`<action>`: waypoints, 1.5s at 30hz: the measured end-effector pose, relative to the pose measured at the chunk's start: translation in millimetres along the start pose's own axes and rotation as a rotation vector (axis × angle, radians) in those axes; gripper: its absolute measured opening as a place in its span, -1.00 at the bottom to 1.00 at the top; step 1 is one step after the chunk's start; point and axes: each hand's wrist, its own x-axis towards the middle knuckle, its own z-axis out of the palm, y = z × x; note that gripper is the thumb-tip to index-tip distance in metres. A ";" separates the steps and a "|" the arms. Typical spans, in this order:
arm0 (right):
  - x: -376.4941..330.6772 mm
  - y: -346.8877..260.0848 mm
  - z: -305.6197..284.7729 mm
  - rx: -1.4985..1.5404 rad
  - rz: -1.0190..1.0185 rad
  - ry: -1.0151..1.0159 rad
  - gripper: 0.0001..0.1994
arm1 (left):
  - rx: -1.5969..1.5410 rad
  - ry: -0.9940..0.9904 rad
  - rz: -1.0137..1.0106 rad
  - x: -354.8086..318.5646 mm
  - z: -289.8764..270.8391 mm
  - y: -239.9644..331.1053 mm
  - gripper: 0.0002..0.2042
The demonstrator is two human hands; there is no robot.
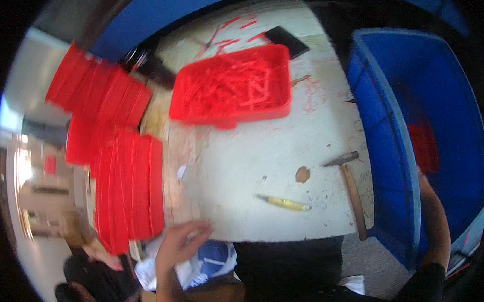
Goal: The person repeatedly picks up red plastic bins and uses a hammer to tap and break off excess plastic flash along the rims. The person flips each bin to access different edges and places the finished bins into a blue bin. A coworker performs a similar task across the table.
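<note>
My left hand (183, 243) hovers at the near left edge of the white table (241, 167), fingers stretched out and nothing in them. It is nearest to a stack of red plastic trays (130, 189). My right hand (425, 181) is down inside the large blue bin (389, 109) on the right. There it meets a red plastic piece (424, 147); its fingers are hidden, so whether it grips the piece cannot be told. A red tray (230, 117) full of thin red strips sits at the far middle of the table.
A hammer (353, 198) lies along the table's right side, left of it a yellow-handled pointed tool (286, 203). A dark flat object (287, 42) and red scraps (228, 42) lie at the back. More red trays (97, 86) stand far left. Another person (96, 274) is low left.
</note>
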 end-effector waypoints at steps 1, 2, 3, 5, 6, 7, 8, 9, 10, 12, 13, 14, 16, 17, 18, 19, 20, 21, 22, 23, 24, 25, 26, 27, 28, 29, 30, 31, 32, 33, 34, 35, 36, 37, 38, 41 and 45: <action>-11.2 -8.6 -46.7 0.069 0.062 -0.011 -0.78 | -0.013 -0.031 0.116 14.3 10.4 8.6 -0.83; -24.8 -14.7 -95.1 0.200 0.018 0.044 -0.78 | -0.151 -0.025 0.226 27.4 20.9 17.0 -0.81; -42.0 -18.2 -142.5 0.284 0.018 0.055 -0.79 | -0.185 -0.031 0.354 37.2 26.7 24.5 -0.78; -105.8 -20.5 -209.9 0.491 -0.093 0.270 -0.82 | -0.300 -0.015 0.537 45.3 35.5 36.8 -0.75; -141.6 -23.2 -233.1 0.509 -0.032 0.439 -0.82 | -0.395 0.053 0.595 45.5 38.3 40.0 -0.73; -180.7 -28.4 -247.9 0.631 -0.224 0.670 -0.81 | -0.463 0.099 0.635 43.1 41.5 42.1 -0.71; -217.5 -40.3 -252.4 0.717 -0.358 0.903 -0.80 | -0.544 0.162 0.664 40.1 43.3 42.0 -0.69; -246.1 -58.3 -250.8 0.579 -0.363 0.934 -0.79 | -0.748 0.167 0.685 37.4 43.9 40.1 -0.65; -273.9 -79.2 -250.7 0.449 -0.378 0.979 -0.79 | -0.954 0.179 0.658 34.9 43.1 36.7 -0.62; -306.8 -136.7 -246.1 -0.131 -0.595 1.137 -0.73 | -0.963 0.331 0.779 29.6 33.3 23.4 -0.51; -308.4 -170.3 -242.8 -0.220 -0.864 1.136 -0.75 | -1.063 0.390 0.800 26.4 25.4 14.0 -0.49; -307.7 -205.1 -237.6 -0.205 -1.095 0.985 -0.76 | -1.179 0.434 0.793 21.9 16.2 3.4 -0.46; -291.6 -279.1 -209.7 -0.150 -1.453 0.766 -0.79 | -1.411 0.749 0.709 3.9 -5.8 -25.0 -0.39; -283.4 -307.8 -196.7 -0.168 -1.564 0.767 -0.81 | -1.353 0.777 0.760 -7.8 -13.1 -41.1 -0.38; -272.6 -330.0 -181.8 -0.157 -1.660 0.696 -0.86 | -1.307 0.797 0.799 -23.9 -18.1 -59.2 -0.38; -261.8 -350.4 -163.9 -0.239 -1.729 0.639 -0.86 | -1.258 0.817 0.826 -42.0 -17.2 -77.5 -0.37; -249.5 -368.5 -146.0 -0.243 -1.861 0.718 -0.85 | -1.253 0.893 0.816 -59.2 -10.8 -95.1 -0.36; -239.4 -379.0 -129.0 -0.383 -1.921 0.751 -0.87 | -1.189 0.757 0.755 -72.4 7.2 -108.7 -0.39; -225.7 -384.8 -117.5 -0.328 -1.923 0.747 -0.87 | -1.135 0.629 0.739 -83.0 28.4 -121.0 -0.40; -210.9 -385.2 -109.2 -0.330 -1.923 0.687 -0.86 | -0.817 0.766 0.571 -90.8 48.9 -130.7 -0.46; -198.9 -382.0 -100.9 -0.402 -1.898 0.553 -0.85 | -0.427 0.824 0.524 -96.4 70.4 -137.8 -0.47; -186.3 -374.1 -96.2 -0.227 -1.835 0.703 -0.80 | -0.291 0.804 0.457 -98.1 88.5 -141.2 -0.55; -174.5 -364.8 -91.0 -0.130 -1.736 0.783 -0.75 | -0.077 0.729 0.438 -98.3 102.4 -141.3 -0.61; -166.1 -352.0 -84.9 0.136 -1.556 0.679 -0.64 | -0.002 0.733 0.487 -96.4 109.5 -139.8 -0.73; -155.7 -340.1 -79.6 0.021 -1.273 0.820 -0.59 | 0.091 0.689 0.473 -92.9 115.2 -134.3 -0.81; -149.2 -334.6 -68.0 0.150 -1.066 0.752 -0.58 | 0.074 0.726 0.463 -87.8 116.5 -127.0 -0.84; -145.3 -327.8 -55.3 0.247 -0.867 0.743 -0.56 | 0.082 0.756 0.454 -81.7 116.0 -117.4 -0.87; -137.8 -323.5 -45.9 0.173 -0.840 0.653 -0.55 | 0.138 0.774 0.475 -76.5 115.8 -105.3 -0.87; -133.7 -319.1 -36.1 0.093 -0.837 0.583 -0.55 | 0.187 0.770 0.474 -71.2 116.2 -92.0 -0.84; -129.7 -310.6 -31.0 0.030 -0.800 0.538 -0.58 | 0.255 0.719 0.429 -64.7 119.3 -77.6 -0.81; -129.3 -304.2 -26.6 0.057 -0.633 0.510 -0.64 | 0.330 0.659 0.447 -58.9 125.3 -61.8 -0.77; -126.4 -294.7 -29.4 0.085 -0.577 0.533 -0.66 | 0.323 0.564 0.427 -54.7 128.3 -49.9 -0.83; -125.3 -286.4 -35.9 0.078 -0.441 0.484 -0.67 | 0.283 0.544 0.408 -49.9 135.2 -35.5 -0.81; -123.0 -278.8 -47.3 0.041 -0.522 0.612 -0.69 | 0.253 0.502 0.422 -45.3 139.9 -22.3 -0.77; -120.0 -271.1 -64.2 -0.027 -0.544 0.718 -0.70 | 0.182 0.382 0.422 -43.5 142.7 -9.7 -0.68; -88.6 -281.7 -130.1 0.273 -0.597 0.802 -0.80 | 0.018 0.217 0.609 -28.2 129.1 16.6 -0.65; 3.6 -344.0 -217.5 0.191 -0.793 0.851 -0.78 | 0.073 0.312 0.651 22.0 49.7 1.0 -0.65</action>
